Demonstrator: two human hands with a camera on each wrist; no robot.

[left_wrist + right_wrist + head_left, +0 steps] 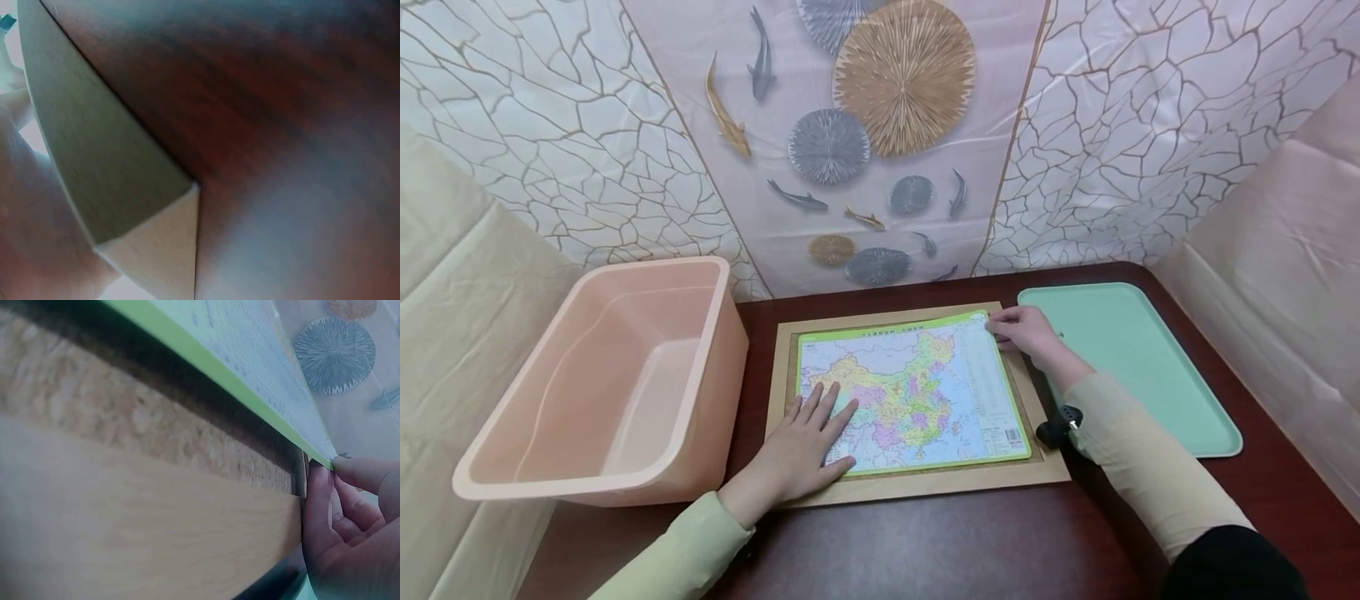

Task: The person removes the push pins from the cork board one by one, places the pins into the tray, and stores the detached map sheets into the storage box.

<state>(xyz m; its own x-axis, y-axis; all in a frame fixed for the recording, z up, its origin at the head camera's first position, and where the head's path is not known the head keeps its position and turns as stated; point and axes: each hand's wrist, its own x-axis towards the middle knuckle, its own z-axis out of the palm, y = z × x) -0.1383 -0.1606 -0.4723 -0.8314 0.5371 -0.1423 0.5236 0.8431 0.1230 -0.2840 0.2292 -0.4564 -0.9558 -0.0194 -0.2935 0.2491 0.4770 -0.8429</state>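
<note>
A map sheet (917, 392) with a green border lies over a wooden-framed cork board (1045, 467). My right hand (1026, 329) pinches the map's far right corner between thumb and fingers. In the right wrist view that green edge (219, 372) stands lifted above the cork (144, 425), with a dark gap under it. My left hand (797, 446) rests with fingers spread on the map's near left part, its wrist over the frame. The left wrist view shows a corner of the wooden frame (106, 144) and part of the left hand (44, 225) beside it.
A deep pink plastic tub (711, 400) stands to the left of the board. To the right lies a mint green tray (1142, 367), partly behind the right forearm. The dark reddish table (925, 542) meets a patterned cloth backdrop (880, 167) at the back.
</note>
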